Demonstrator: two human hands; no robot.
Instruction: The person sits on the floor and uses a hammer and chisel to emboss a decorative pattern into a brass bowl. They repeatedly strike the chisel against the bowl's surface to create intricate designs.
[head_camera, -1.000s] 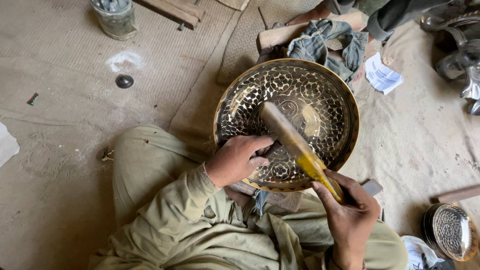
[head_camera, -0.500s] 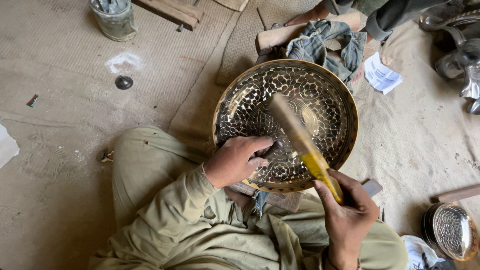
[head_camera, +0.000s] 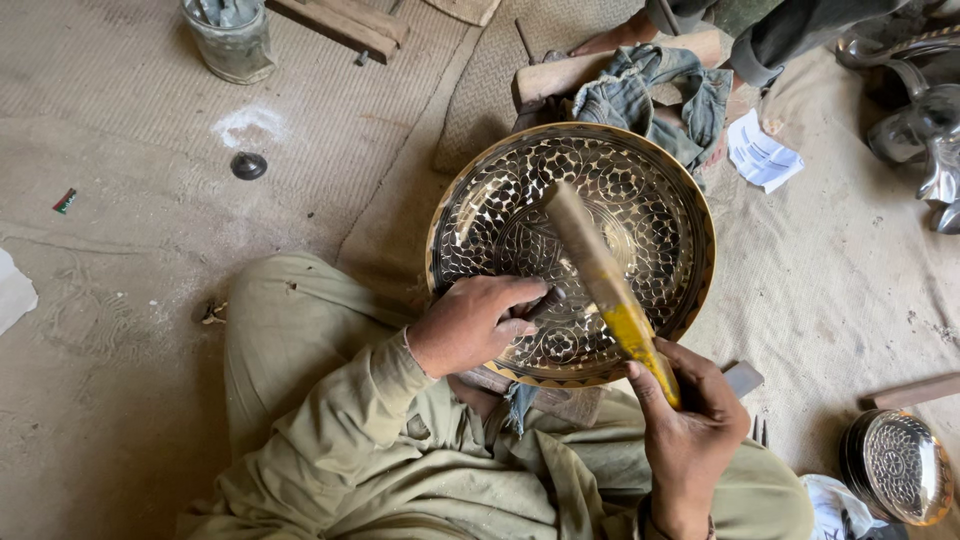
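A large round brass plate (head_camera: 660, 170) with an engraved floral pattern leans against my lap, its face tilted toward me. My left hand (head_camera: 470, 320) rests on the plate's lower left part and pinches a short dark metal punch (head_camera: 548, 298) against the surface. My right hand (head_camera: 690, 430) grips the yellow handle of a wooden mallet (head_camera: 600, 275), whose head is raised over the middle of the plate. A wooden block (head_camera: 560, 400) shows under the plate's lower rim.
A crumpled blue-grey cloth (head_camera: 650, 95) and a wood piece (head_camera: 575, 70) lie behind the plate. A grey tin (head_camera: 230, 40), a small dark disc (head_camera: 248, 165), a folded paper (head_camera: 762, 152), a smaller engraved dish (head_camera: 900, 465) and another person's leg (head_camera: 790, 35) are around.
The mallet's head has swung slightly to the right and up over the plate's centre. My left hand keeps the punch at the same spot.
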